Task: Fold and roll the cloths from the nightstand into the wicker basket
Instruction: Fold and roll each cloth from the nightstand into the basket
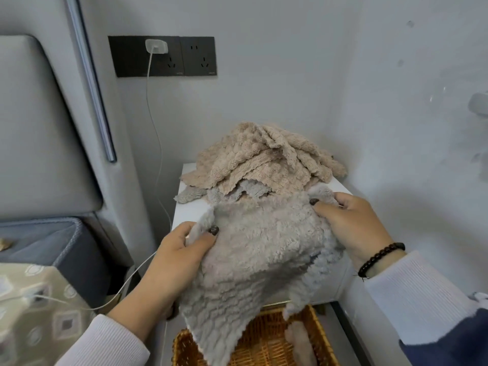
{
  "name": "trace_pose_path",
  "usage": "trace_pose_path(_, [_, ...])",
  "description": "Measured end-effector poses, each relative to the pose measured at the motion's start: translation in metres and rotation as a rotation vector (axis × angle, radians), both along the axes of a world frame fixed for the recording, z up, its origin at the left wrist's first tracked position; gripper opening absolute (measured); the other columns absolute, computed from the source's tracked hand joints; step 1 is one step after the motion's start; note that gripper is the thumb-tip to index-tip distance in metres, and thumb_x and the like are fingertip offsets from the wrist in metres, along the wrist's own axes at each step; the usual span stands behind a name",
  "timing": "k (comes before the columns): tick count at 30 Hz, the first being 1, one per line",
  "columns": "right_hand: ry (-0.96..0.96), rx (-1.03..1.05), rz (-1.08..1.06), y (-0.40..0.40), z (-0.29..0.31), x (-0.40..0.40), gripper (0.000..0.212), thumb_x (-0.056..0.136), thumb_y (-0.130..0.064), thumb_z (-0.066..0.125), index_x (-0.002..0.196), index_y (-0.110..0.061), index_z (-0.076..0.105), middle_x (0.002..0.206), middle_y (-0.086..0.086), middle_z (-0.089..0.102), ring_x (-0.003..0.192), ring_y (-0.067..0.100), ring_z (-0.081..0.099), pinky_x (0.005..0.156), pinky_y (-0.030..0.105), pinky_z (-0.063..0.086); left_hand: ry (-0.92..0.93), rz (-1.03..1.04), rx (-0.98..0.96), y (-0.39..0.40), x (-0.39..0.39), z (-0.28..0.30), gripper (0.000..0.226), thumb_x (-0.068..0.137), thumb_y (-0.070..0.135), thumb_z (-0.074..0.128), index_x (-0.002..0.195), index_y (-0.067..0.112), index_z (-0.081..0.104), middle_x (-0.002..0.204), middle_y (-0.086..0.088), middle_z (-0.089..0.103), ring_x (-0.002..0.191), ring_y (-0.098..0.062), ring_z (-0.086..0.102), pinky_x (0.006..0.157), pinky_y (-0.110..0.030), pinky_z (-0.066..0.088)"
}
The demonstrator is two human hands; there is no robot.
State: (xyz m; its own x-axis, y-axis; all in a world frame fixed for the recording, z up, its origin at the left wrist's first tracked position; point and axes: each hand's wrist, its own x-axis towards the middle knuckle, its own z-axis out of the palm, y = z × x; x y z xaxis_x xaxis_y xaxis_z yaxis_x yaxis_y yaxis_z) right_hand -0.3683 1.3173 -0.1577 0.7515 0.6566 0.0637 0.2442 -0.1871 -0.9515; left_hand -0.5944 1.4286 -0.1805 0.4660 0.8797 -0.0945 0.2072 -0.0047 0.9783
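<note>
Grey fleece cloth (253, 257), nubbly, ribbed pile, held up at frame centre above wicker basket (264, 344). Left hand (179, 257) pinches its 9 o'clock top corner, thumb on front; right hand (351, 220) pinches 3 o'clock corner. Cloth hangs limp, lower edge wavy, drooping into basket at 6 o'clock. Basket: woven amber cane, pale rolled cloth (301, 344) inside. At 12 o'clock, heap of beige cloths (264, 159), same waffled fleece, crumpled on smooth white worktop (192, 210); grey cloths partly under heap.
</note>
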Motion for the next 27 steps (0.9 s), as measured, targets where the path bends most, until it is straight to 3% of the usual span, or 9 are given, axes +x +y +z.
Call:
trace_pose_path(2, [0.032, 0.015, 0.001, 0.001, -0.002, -0.001, 0.056, 0.071, -0.043, 0.067, 0.094, 0.007, 0.057, 0.064, 0.021, 0.054, 0.054, 0.033, 0.055, 0.055, 0.029, 0.051, -0.031, 0.061, -0.022, 0.004, 0.0, -0.001, 0.007, 0.093, 0.024, 0.061, 0.099, 0.021, 0.062, 0.091, -0.019, 0.071, 0.076, -0.035, 0.069, 0.072, -0.046, 0.054])
trace_pose_path(4, [0.089, -0.009, 0.023, 0.001, -0.001, -0.002, 0.058, 0.061, -0.048, 0.075, 0.101, -0.008, 0.064, 0.094, 0.026, 0.067, 0.085, 0.043, 0.065, 0.076, 0.048, 0.058, -0.049, 0.094, -0.038, 0.007, 0.001, -0.001, 0.008, 0.093, 0.022, 0.06, 0.101, 0.023, 0.061, 0.096, -0.02, 0.07, 0.081, -0.04, 0.067, 0.075, -0.049, 0.053])
trace_pose_path(7, [0.09, -0.111, 0.188, -0.004, 0.002, -0.003, 0.036, 0.069, -0.016, 0.084, 0.093, -0.02, 0.057, 0.09, -0.002, 0.063, 0.075, 0.013, 0.061, 0.056, 0.022, 0.052, -0.077, 0.096, -0.078, 0.009, 0.002, 0.002, 0.013, 0.094, 0.027, 0.06, 0.102, 0.019, 0.064, 0.094, -0.02, 0.072, 0.088, -0.041, 0.068, 0.085, -0.053, 0.052])
trace_pose_path(11, [0.101, -0.22, 0.236, -0.008, 0.002, 0.003, 0.034, 0.074, -0.002, 0.073, 0.104, -0.013, 0.063, 0.094, 0.018, 0.069, 0.097, 0.038, 0.062, 0.08, 0.045, 0.057, -0.097, 0.075, -0.124, 0.011, 0.002, 0.007, 0.024, 0.093, 0.033, 0.06, 0.093, 0.011, 0.068, 0.084, -0.018, 0.073, 0.074, -0.03, 0.068, 0.086, -0.049, 0.052])
trace_pose_path(14, [0.152, -0.192, 0.152, -0.014, 0.004, 0.013, 0.053, 0.067, -0.009, 0.079, 0.112, 0.011, 0.06, 0.109, 0.034, 0.061, 0.103, 0.049, 0.059, 0.087, 0.063, 0.048, -0.136, 0.03, -0.107, 0.01, 0.001, 0.011, 0.033, 0.074, 0.034, 0.074, 0.097, 0.011, 0.068, 0.087, -0.019, 0.073, 0.076, -0.029, 0.068, 0.084, -0.048, 0.053])
trace_pose_path(16, [0.159, -0.17, 0.124, -0.017, 0.001, 0.023, 0.047, 0.07, -0.008, 0.079, 0.102, 0.02, 0.058, 0.106, 0.035, 0.063, 0.095, 0.048, 0.063, 0.089, 0.06, 0.05, -0.162, -0.023, -0.121, 0.011, 0.001, 0.012, 0.045, 0.064, 0.025, 0.078, 0.104, 0.01, 0.067, 0.089, -0.015, 0.075, 0.079, -0.028, 0.072, 0.076, -0.04, 0.059])
trace_pose_path(19, [0.141, -0.184, 0.094, -0.021, -0.003, 0.034, 0.065, 0.059, -0.025, 0.08, 0.092, 0.022, 0.051, 0.098, 0.04, 0.06, 0.081, 0.046, 0.06, 0.087, 0.059, 0.051, -0.106, -0.051, -0.126, 0.009, 0.003, 0.01, 0.028, 0.073, 0.014, 0.076, 0.1, 0.01, 0.069, 0.09, -0.015, 0.075, 0.083, -0.033, 0.072, 0.074, -0.042, 0.06])
trace_pose_path(22, [0.129, -0.157, 0.068, -0.027, 0.005, 0.029, 0.026, 0.082, -0.014, 0.069, 0.072, 0.004, 0.052, 0.096, 0.033, 0.063, 0.092, 0.047, 0.063, 0.086, 0.059, 0.052, -0.047, 0.028, -0.073, 0.011, 0.004, 0.008, 0.015, 0.088, 0.019, 0.068, 0.095, 0.006, 0.071, 0.088, -0.02, 0.074, 0.088, -0.04, 0.069, 0.087, -0.053, 0.052])
trace_pose_path(27, [0.377, 0.023, -0.034, -0.033, -0.001, 0.046, 0.024, 0.096, -0.01, 0.053, 0.103, 0.011, 0.06, 0.088, 0.022, 0.069, 0.074, 0.031, 0.069, 0.062, 0.039, 0.058, -0.307, 0.039, -0.291, 0.013, 0.009, 0.009, 0.033, 0.093, 0.023, 0.06, 0.108, -0.005, 0.065, 0.113, -0.035, 0.062, 0.093, -0.035, 0.061, 0.087, -0.049, 0.052])
